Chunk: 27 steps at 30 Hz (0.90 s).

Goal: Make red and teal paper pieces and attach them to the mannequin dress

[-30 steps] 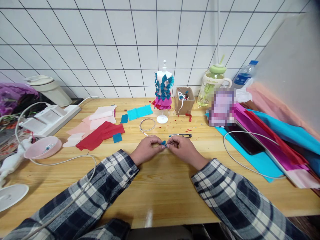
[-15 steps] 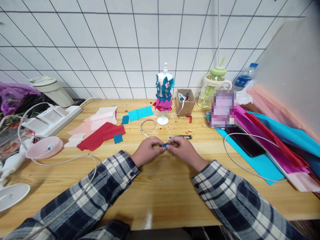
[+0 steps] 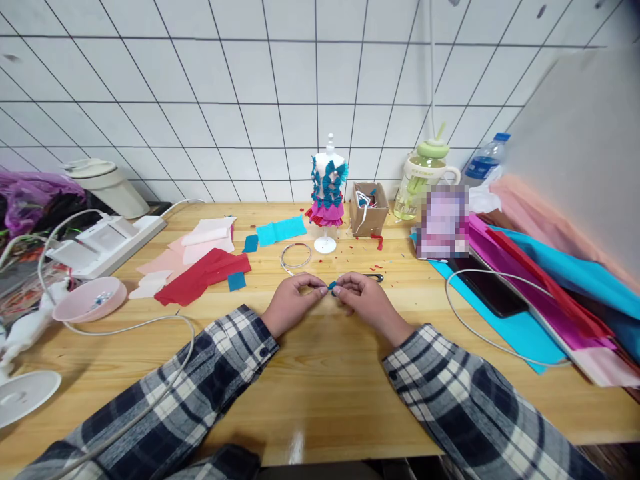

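Note:
My left hand [image 3: 295, 302] and my right hand [image 3: 369, 302] meet low over the middle of the table. Their fingertips pinch a small teal piece of crepe paper [image 3: 331, 286] from both sides, and fingers cover most of it. Just behind my right hand lies a slim tool with a black handle [image 3: 376, 277], partly hidden by the fingers. Beyond the hands stands a white miniature dress form [image 3: 326, 245], dressed in teal bows [image 3: 332, 195] above a frilled pink and red skirt [image 3: 326, 213]. Two teal squares [image 3: 237, 281] lie to the left.
Pink sheets, a red sheet [image 3: 200, 277] and a bright blue strip [image 3: 281, 231] lie left. A small cardboard box [image 3: 370, 220], cup [image 3: 425, 177] and phone [image 3: 493, 287] are right. A cable [image 3: 165, 319] crosses my left sleeve. A pink bowl [image 3: 75, 310] holds small beads.
The view has tilted slightly upward. My fingertips have shifted a little on the teal piece, and the right fingers curl lower; both hands otherwise stay in place.

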Motion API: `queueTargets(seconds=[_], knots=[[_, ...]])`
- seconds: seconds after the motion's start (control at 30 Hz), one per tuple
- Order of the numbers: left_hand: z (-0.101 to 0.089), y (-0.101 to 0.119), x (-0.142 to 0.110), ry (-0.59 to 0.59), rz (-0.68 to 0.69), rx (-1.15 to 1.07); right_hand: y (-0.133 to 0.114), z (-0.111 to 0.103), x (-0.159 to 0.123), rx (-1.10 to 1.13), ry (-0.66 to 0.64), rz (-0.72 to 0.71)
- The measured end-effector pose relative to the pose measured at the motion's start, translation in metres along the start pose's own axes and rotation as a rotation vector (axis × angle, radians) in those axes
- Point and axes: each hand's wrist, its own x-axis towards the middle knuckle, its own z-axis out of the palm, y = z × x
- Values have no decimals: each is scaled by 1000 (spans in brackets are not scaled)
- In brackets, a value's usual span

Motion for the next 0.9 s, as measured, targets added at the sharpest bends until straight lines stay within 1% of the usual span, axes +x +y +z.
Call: queueTargets(seconds=[0.07, 0.13, 0.2, 0.27, 0.33, 0.43, 0.5, 0.57, 0.67, 0.8, 0.9], knots=[[0, -1, 0, 42, -24, -44, -2, 2, -2, 151, -33, 98], [1, -3, 0, 73, -40, -72, -2, 4, -4, 265, -37, 172], [1, -3, 1, 82, -40, -76, -2, 6, -4, 337, -24, 214], [2, -4, 0, 67, -24, -58, -1, 6, -3, 372, -7, 226], [1, -4, 0, 33, 3, -39, -1, 4, -3, 341, 20, 209], [-1, -3, -1, -20, 38, -36, -1, 2, -2, 124, 45, 124], [-2, -2, -1, -23, 61, 7, -2, 2, -2, -16, 30, 75], [-2, -1, -1, -10, 85, 71, -2, 3, -3, -63, 7, 57], [-1, 0, 0, 10, 94, 91, -2, 5, -4, 36, -2, 92], [0, -1, 0, 66, 47, 51, -3, 5, -4, 215, -10, 207], [-1, -2, 0, 38, 35, 42, -4, 5, -4, 230, -2, 221]])
